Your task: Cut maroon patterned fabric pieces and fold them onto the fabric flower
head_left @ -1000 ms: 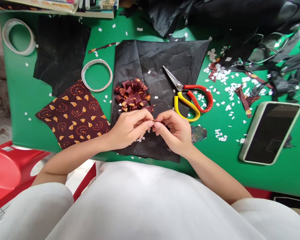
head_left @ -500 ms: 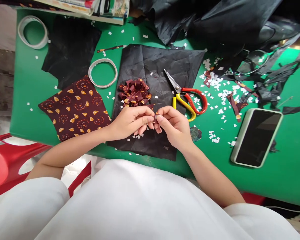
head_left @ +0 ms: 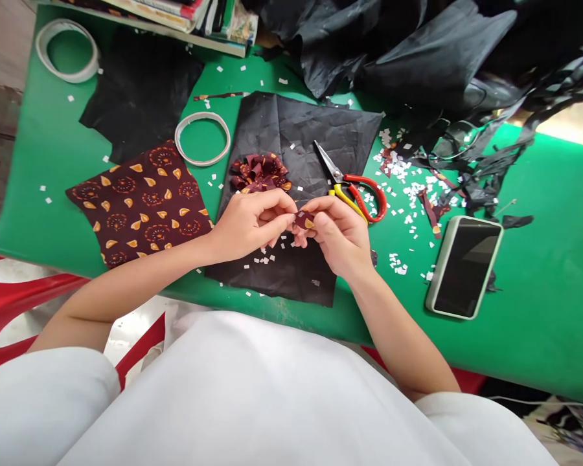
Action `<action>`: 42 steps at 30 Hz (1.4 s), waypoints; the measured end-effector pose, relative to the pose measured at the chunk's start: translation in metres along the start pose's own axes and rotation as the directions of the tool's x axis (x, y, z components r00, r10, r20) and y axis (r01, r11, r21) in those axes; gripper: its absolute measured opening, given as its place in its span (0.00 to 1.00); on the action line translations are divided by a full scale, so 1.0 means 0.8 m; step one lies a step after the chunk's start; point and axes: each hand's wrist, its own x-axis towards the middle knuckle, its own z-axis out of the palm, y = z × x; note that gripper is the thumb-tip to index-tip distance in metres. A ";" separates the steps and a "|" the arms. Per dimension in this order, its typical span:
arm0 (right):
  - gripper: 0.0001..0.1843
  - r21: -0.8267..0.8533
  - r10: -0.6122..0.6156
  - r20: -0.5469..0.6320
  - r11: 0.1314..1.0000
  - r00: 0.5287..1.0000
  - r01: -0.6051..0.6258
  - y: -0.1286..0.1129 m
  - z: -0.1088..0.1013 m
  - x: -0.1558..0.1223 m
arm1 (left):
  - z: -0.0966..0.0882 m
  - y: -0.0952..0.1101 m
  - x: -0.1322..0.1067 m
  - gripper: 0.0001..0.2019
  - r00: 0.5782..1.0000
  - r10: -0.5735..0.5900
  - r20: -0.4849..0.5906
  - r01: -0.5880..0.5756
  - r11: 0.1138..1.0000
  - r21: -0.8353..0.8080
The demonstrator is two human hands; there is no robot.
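Note:
Between my two hands is a small maroon fabric piece (head_left: pixel 303 221) with a yellow print and a small pale square on it. My left hand (head_left: pixel 255 223) pinches its left end with thumb and fingertips. The right end is held by my right hand (head_left: pixel 340 234), thumb on top. Just beyond my left hand, a gathered maroon fabric flower (head_left: pixel 260 172) lies on a creased black sheet (head_left: pixel 315 133). Scissors (head_left: pixel 352 184) with one red and one yellow handle rest partly open beyond my right hand. My fingers hide part of the piece.
On the green table (head_left: pixel 539 259), a patterned maroon cloth (head_left: pixel 140 204) and two tape rolls (head_left: pixel 203 139) lie left. A phone (head_left: pixel 465 266), white paper bits (head_left: pixel 408 188) and black scraps (head_left: pixel 495 171) lie right. Books (head_left: pixel 194 22) and black cloth (head_left: pixel 379 45) stand at the back.
The maroon piece now shows more of its printed face between my hands, which have drawn slightly apart. The view has shifted a little, so the phone and scissors appear further left.

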 end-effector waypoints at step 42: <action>0.10 -0.832 0.042 -0.020 0.554 0.999 -0.040 -0.034 0.006 0.100 | -0.037 -0.020 0.020 0.07 0.990 0.089 -0.113 0.042 0.568 0.822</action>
